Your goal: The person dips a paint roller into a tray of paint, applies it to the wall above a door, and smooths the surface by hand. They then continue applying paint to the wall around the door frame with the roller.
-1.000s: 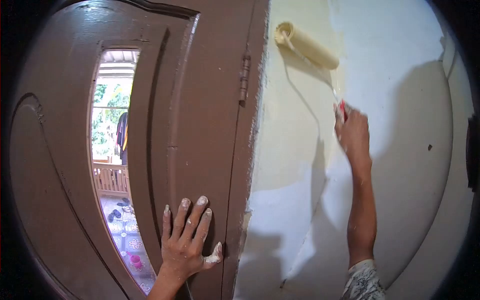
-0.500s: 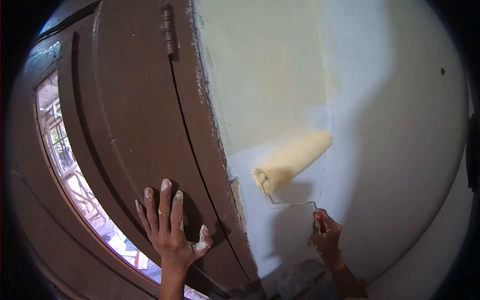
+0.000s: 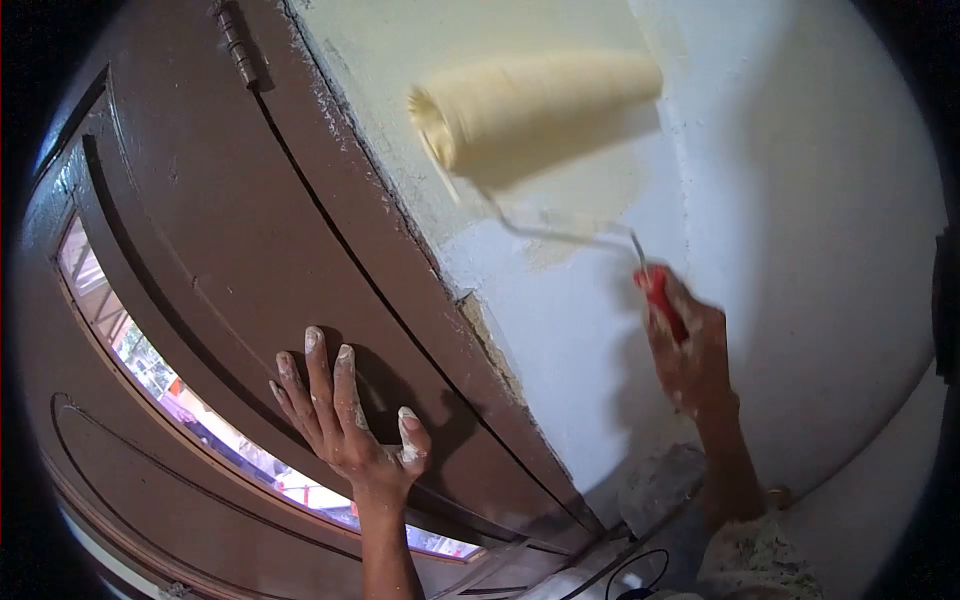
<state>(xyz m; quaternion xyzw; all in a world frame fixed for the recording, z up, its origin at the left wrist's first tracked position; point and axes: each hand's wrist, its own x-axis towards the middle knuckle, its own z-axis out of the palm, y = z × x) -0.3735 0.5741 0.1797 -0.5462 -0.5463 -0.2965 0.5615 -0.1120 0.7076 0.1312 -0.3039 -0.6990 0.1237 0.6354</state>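
My right hand is closed round the red handle of a paint roller. The roller's fuzzy cream-yellow sleeve lies against the upper part of the wall, blurred by motion, its bent wire frame reaching down to the handle. Pale yellow paint covers the wall around the sleeve, while the lower part is bluish white. My left hand rests flat on the brown door, fingers spread, with white paint smears on the fingertips and thumb.
A metal hinge sits at the top of the door seam. The rough frame edge has a chipped patch beside the wall. A narrow window runs through the door. A dark cable and clear plastic lie low down.
The roller has moved up the wall, and my right hand has risen with it. The view has tilted. My left hand stays on the door.
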